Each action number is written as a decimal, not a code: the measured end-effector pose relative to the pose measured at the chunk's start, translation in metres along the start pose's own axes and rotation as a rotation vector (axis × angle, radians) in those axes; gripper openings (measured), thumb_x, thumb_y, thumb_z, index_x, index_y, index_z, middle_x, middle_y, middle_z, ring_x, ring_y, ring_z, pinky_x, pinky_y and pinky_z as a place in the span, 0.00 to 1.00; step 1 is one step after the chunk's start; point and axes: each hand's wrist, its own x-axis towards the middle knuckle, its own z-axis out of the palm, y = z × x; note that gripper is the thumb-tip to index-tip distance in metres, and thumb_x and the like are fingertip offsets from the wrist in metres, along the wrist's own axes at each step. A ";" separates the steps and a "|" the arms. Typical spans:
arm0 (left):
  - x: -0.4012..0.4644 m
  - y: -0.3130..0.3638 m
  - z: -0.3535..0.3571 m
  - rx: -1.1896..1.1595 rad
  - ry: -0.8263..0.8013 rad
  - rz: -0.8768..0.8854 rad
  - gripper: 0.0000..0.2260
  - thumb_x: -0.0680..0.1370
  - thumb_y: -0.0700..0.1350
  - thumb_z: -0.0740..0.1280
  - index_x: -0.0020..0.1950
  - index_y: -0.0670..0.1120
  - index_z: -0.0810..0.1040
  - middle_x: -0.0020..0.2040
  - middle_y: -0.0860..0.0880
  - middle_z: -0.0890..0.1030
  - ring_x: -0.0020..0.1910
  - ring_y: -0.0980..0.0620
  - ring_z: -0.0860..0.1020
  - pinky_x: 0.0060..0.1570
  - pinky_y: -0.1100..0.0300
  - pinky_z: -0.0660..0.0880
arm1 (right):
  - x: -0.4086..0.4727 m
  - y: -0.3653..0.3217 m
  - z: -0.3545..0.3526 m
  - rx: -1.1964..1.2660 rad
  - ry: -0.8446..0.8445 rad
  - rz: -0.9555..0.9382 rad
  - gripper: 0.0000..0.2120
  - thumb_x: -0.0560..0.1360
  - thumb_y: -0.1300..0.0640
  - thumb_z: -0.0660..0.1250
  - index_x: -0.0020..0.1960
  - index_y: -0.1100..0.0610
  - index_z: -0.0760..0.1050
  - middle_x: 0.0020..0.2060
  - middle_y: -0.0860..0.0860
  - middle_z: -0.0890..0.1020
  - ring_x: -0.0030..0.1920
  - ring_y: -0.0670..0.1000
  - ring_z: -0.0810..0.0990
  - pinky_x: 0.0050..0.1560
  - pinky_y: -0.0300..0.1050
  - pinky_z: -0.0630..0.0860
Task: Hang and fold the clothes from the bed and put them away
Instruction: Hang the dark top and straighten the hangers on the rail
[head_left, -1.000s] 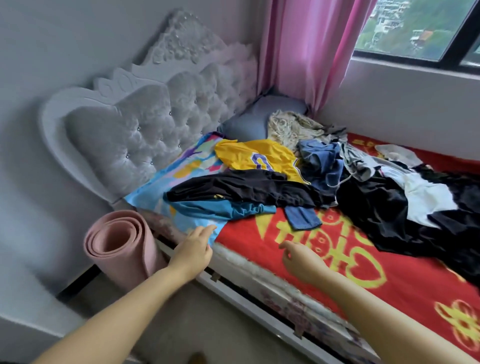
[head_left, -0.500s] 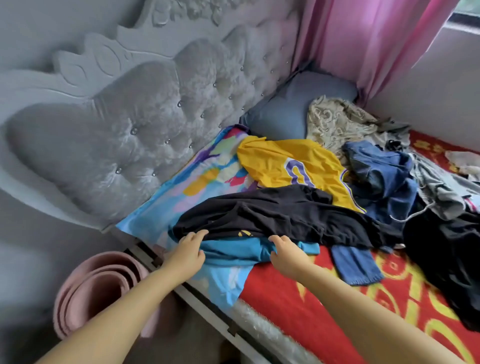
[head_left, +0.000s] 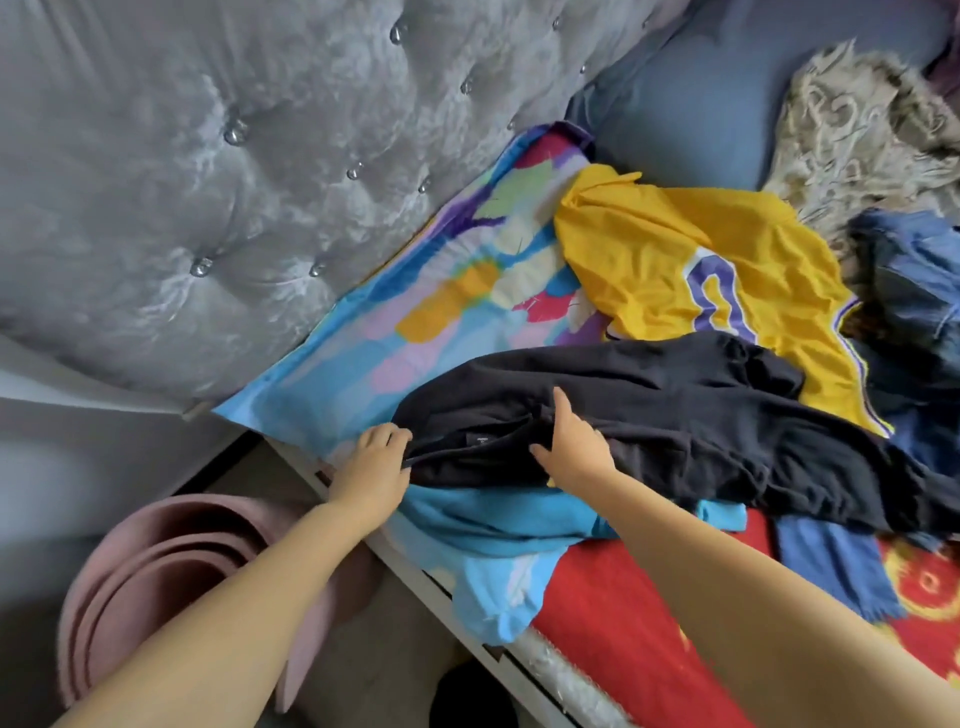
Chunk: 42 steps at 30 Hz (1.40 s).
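Head view: the left hand (head_left: 375, 465) grips the near edge of a black garment (head_left: 649, 415), fingers curled on the cloth; just to its right, the right hand (head_left: 571, 447) pinches a fold of it. Beneath both hands lies a blue shirt (head_left: 498, 535); beyond them, a yellow jersey (head_left: 691, 270).

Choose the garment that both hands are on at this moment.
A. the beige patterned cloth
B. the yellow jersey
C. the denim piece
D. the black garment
D: the left hand grips the near edge of the black garment, and the right hand rests on its bunched folds; the yellow jersey lies untouched behind it.
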 end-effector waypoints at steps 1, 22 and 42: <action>0.002 -0.001 0.001 -0.006 0.050 -0.002 0.14 0.79 0.43 0.62 0.65 0.45 0.69 0.66 0.48 0.69 0.67 0.48 0.64 0.63 0.55 0.66 | 0.000 0.003 0.008 -0.027 -0.019 0.017 0.30 0.77 0.50 0.64 0.73 0.56 0.55 0.59 0.55 0.78 0.59 0.59 0.76 0.57 0.51 0.70; -0.124 0.100 -0.048 -0.638 0.124 -0.176 0.16 0.81 0.52 0.56 0.40 0.44 0.71 0.39 0.45 0.74 0.43 0.48 0.72 0.43 0.54 0.65 | -0.169 0.053 -0.060 0.438 0.114 0.000 0.06 0.77 0.59 0.61 0.47 0.52 0.76 0.33 0.47 0.77 0.32 0.46 0.74 0.28 0.33 0.66; -0.473 0.154 0.021 -0.689 0.575 -0.183 0.09 0.75 0.40 0.62 0.37 0.39 0.67 0.30 0.46 0.66 0.31 0.50 0.64 0.31 0.55 0.57 | -0.486 0.154 0.013 0.439 0.398 -0.378 0.16 0.77 0.66 0.61 0.57 0.50 0.78 0.41 0.43 0.70 0.45 0.49 0.70 0.43 0.35 0.62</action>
